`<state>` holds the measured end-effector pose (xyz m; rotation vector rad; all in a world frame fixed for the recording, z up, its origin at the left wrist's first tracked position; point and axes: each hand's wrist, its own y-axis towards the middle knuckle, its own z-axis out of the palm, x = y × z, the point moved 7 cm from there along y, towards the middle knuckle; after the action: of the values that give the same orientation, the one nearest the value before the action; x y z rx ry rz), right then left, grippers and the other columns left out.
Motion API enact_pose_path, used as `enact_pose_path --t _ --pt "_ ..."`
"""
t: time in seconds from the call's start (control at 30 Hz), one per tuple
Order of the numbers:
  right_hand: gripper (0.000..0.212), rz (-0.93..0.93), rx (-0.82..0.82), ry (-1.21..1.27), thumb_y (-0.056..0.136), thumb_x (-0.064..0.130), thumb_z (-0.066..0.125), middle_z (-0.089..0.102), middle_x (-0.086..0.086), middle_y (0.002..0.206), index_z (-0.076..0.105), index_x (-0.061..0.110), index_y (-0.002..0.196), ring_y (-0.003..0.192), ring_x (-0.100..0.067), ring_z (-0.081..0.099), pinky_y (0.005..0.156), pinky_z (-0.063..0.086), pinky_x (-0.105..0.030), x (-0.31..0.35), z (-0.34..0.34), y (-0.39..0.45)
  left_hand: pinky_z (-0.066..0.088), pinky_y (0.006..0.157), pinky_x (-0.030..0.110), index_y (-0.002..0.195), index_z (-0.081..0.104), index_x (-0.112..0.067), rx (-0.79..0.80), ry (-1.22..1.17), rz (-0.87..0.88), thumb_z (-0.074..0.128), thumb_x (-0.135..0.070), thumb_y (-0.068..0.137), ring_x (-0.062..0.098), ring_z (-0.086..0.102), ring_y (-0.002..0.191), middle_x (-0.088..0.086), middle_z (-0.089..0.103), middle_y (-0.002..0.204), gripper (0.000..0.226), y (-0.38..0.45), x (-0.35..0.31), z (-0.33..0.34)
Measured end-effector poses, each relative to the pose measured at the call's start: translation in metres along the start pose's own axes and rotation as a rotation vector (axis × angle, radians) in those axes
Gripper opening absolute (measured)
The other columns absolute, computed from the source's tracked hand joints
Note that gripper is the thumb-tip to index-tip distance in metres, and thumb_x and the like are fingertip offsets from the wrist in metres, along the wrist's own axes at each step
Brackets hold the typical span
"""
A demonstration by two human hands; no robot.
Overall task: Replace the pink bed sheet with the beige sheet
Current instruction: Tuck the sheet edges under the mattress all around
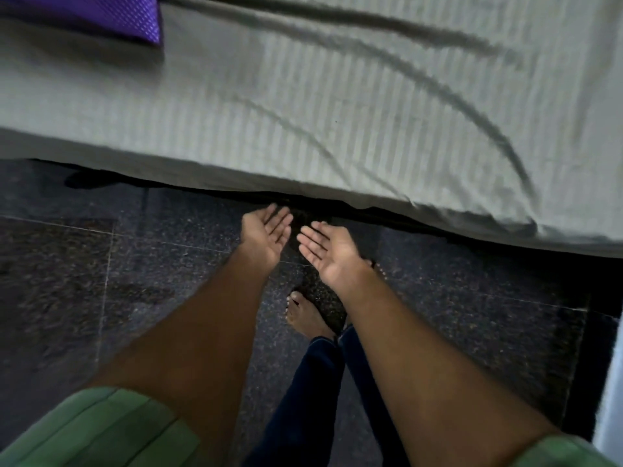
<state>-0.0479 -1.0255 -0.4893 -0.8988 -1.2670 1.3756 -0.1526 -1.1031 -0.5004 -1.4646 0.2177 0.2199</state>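
Head view looks down past two green sleeves (101, 429) at the bottom edge, with both bare forearms reaching forward over a dark speckled floor (101, 264). Between the arms hang dark blue trouser legs (303, 382), and a bare foot (305, 315) stands on the tiles just beyond them.

Farther out, the left hand (266, 232) and the right hand (325, 251) are held close together, near but not touching each other, both palm up. On each hand the fingers are straight and loosely spread, and neither holds anything. Left fingertips (278, 210) reach up to the dark gap under the bed's edge; whether they touch the cloth there cannot be told. The right hand sits a little nearer to the body, above the floor and short of that edge.

Beyond the hands, the beige sheet (337, 112) covers the bed across the whole upper part of the picture. It shows faint stripes and several long curved creases that sweep from the middle toward the right. Its lower hem (236, 176) hangs over the bed's side, just above the dark gap.

At the far top left, a purple dotted pillow (111, 18) lies on the sheet. A pale upright surface (610, 382) runs along the right edge; what it is cannot be told.
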Motion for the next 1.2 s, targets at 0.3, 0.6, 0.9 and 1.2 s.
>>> enact_pose_path --t 0.3,0.6,0.9,1.2 --pt "0.036 -0.044 0.014 0.271 0.111 0.03 0.032 0.062 -0.018 0.138 0.059 0.008 0.121 0.131 -0.033 0.057 0.102 0.046 -0.041 -0.006 0.068 0.017 0.042 0.109 0.037 0.12 0.062 -0.013 -0.072 -0.327 0.081 0.032 -0.038 0.107 0.023 0.061 0.122 0.008 0.066 0.125 0.041 0.015 -0.08 -0.022" --pt "0.017 -0.126 -0.085 0.124 0.104 0.015 0.051 0.069 -0.003 0.093 0.061 0.018 0.092 0.085 -0.019 0.069 0.065 0.05 -0.028 -0.035 0.142 0.057 0.049 0.074 0.027 0.115 0.06 -0.019 -0.089 0.169 0.1 0.044 -0.02 0.105 0.003 0.062 0.051 0.004 0.069 0.117 0.019 0.072 -0.159 -0.089" --pt "0.023 -0.243 -0.318 0.23 0.103 0.018 0.046 0.064 -0.006 0.073 0.055 0.012 0.083 0.061 -0.019 0.062 0.059 0.048 -0.026 -0.041 0.17 0.082 0.042 0.056 0.024 0.1 0.062 -0.017 -0.143 0.334 0.024 0.06 -0.027 0.099 0.006 0.059 0.06 -0.003 0.072 0.09 0.01 0.111 -0.18 -0.111" --pt "0.023 -0.212 -0.457 0.243 0.102 0.018 0.052 0.073 -0.015 0.102 0.062 0.002 0.114 0.067 -0.021 0.067 0.053 0.053 -0.029 -0.052 0.174 0.094 0.049 0.103 0.036 0.112 0.066 -0.017 -0.081 -0.21 0.013 0.038 -0.038 0.105 0.019 0.066 0.095 0.005 0.07 0.105 0.036 0.093 -0.193 -0.121"
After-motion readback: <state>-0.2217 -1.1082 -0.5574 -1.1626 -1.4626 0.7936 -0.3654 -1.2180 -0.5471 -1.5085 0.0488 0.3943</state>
